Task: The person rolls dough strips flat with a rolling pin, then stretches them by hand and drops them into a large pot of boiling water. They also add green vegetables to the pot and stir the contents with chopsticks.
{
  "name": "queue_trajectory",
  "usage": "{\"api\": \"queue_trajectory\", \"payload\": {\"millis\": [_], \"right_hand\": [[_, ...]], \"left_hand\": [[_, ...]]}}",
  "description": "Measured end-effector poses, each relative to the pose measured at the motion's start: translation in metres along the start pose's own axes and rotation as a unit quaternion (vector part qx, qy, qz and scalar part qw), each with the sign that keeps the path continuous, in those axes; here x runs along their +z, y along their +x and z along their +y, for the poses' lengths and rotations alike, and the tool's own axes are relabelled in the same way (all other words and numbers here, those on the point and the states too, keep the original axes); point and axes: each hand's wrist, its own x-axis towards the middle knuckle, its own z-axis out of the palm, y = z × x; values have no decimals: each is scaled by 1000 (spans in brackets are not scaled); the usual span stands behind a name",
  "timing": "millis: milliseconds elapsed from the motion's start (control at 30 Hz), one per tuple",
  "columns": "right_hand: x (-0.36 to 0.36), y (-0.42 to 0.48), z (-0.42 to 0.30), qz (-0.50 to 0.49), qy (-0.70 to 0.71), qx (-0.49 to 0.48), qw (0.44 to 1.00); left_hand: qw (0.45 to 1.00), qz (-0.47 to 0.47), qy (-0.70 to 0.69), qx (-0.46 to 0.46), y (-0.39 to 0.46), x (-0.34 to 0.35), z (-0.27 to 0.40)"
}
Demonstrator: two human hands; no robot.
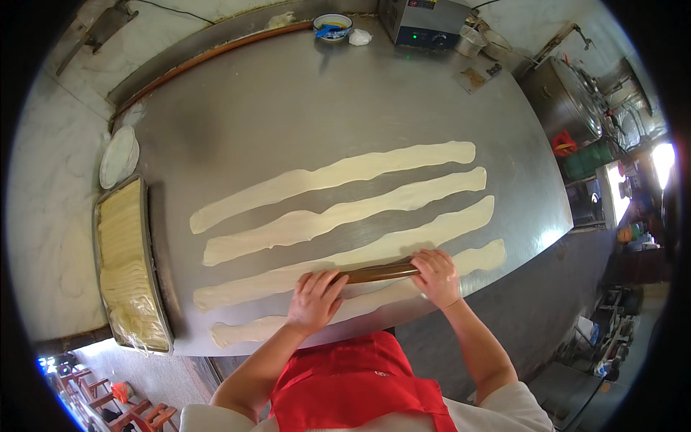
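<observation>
Both my hands are on a brown wooden rolling pin (380, 272) above the two dough strips nearest me. My left hand (316, 302) lies over its left end, and my right hand (437, 276) bends its fingers over the right end. Several long, thin dough strips lie roughly side by side on the metal worktop (324, 108). The farthest strip (334, 173) and the one after it (345, 210) lie beyond the pin. A third strip (270, 283) runs just past the pin, and the nearest strip (480, 258) is partly hidden by my hands and forearms.
At the left edge stand a metal tray (144, 216) of film-covered, pale yellow dough and a white oval dish (120, 156). A patterned bowl (332, 27), a metal appliance (426, 24) and a scraper (478, 75) are at the back. A large metal pot (561, 97) stands right.
</observation>
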Motion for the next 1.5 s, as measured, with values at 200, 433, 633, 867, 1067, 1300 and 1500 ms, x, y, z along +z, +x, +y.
{"api": "queue_trajectory", "payload": {"millis": [200,433,633,867,1067,1300,1500], "right_hand": [[28,35,-69,-133,-14,63,989],[44,107,-22,5,-22,156,987],[32,31,-71,-90,-11,14,996],[44,40,-79,-104,57,-105,987],[56,94,-120,-88,48,-17,995],[74,112,-109,-56,0,18,998],[67,45,-152,-51,-18,-10,998]], "left_hand": [[993,-8,108,-46,-9,-27,-54],[987,61,124,-78,62,-23,-96],[989,44,94,-104,-20,-18,-52],[981,18,48,-190,-82,-44,-47],[954,47,194,-222,-58,-54,-103],[968,47,179,-171,-29,-50,-134],[994,25,61,-82,-114,-57,-99]]}}
